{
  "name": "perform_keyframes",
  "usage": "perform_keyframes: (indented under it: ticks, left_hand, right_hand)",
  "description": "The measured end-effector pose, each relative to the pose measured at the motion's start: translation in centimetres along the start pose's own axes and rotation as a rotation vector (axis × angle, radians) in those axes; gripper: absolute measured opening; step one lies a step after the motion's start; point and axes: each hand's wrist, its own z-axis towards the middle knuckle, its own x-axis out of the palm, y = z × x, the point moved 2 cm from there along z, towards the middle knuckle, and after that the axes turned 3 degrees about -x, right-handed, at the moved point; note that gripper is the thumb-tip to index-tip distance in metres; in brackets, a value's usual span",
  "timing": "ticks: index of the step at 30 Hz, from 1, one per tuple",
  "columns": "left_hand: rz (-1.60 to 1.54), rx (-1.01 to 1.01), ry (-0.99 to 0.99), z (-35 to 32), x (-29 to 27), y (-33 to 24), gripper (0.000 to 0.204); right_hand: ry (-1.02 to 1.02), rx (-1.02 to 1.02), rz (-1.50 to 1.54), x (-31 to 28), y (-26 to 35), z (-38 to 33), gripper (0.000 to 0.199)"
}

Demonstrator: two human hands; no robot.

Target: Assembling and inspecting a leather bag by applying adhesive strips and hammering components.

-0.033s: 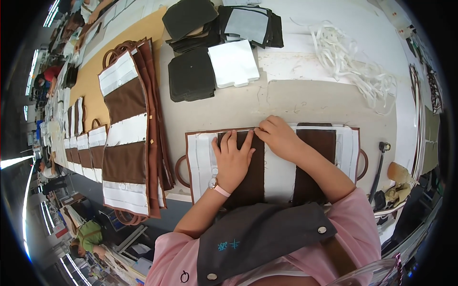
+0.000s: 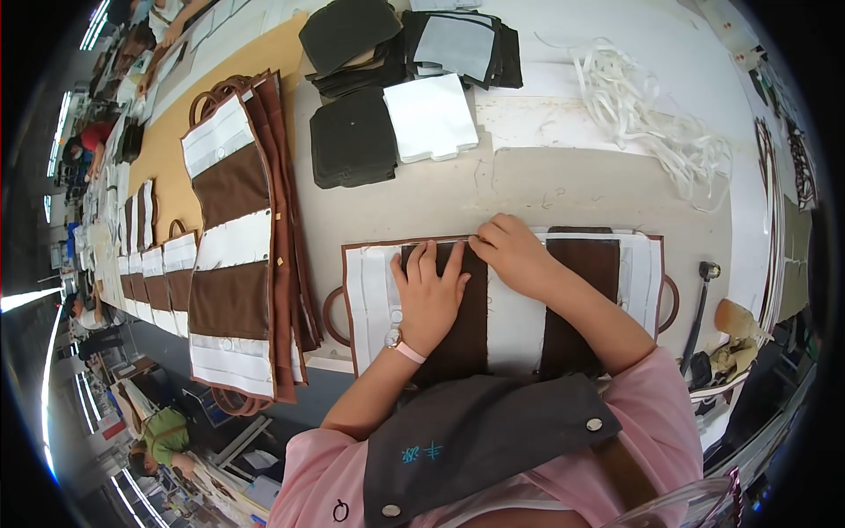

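A brown and white bag panel (image 2: 515, 327) lies flat before me, with a brown loop handle (image 2: 332, 315) at its left end and another at its right. My left hand (image 2: 429, 295) rests on the dark brown stripe with its fingers spread, the tips near the far edge. Curled at that same edge, just right of the left fingertips, my right hand (image 2: 513, 255) has its thumb and fingers closed on the panel's trim. What lies between those fingers is mostly hidden. Past the far edge, right of my right hand, a dark piece (image 2: 572, 231) sticks out slightly.
Stacked brown and white bag panels (image 2: 231, 238) stand at the left. Black pieces (image 2: 354, 141) and white sheets (image 2: 431, 119) lie at the back. Tangled white tape (image 2: 620, 101) is back right; a black-handled hammer (image 2: 701, 308) lies at the right. Other people work far left.
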Motion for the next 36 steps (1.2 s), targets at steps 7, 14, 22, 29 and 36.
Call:
perform_keyframes:
  ticks: [7, 14, 22, 29, 36]
  left_hand:
    - [0.033, 0.002, -0.047, 1.1, -0.5, 0.2, 0.044]
    - [0.079, -0.08, -0.005, 1.2, -1.5, 4.0, 0.036]
    - [-0.165, 0.07, -0.026, 0.4, 0.7, -1.3, 0.051]
    - [-0.162, 0.113, -0.008, 0.5, 1.1, -0.7, 0.052]
    - [-0.18, 0.091, -0.013, 0.9, 0.8, -1.1, 0.057]
  right_hand:
    - [-0.004, 0.031, 0.039, 0.1, -0.3, -0.3, 0.025]
    - [-0.011, 0.018, -0.055, 0.4, 0.1, -0.4, 0.018]
    - [-0.161, 0.003, -0.034, 0.9, 0.2, -0.7, 0.016]
    - [-0.236, 0.299, 0.191, 0.6, -0.5, -0.7, 0.018]
    - [-0.175, 0.203, 0.209, 0.5, -1.3, -1.1, 0.019]
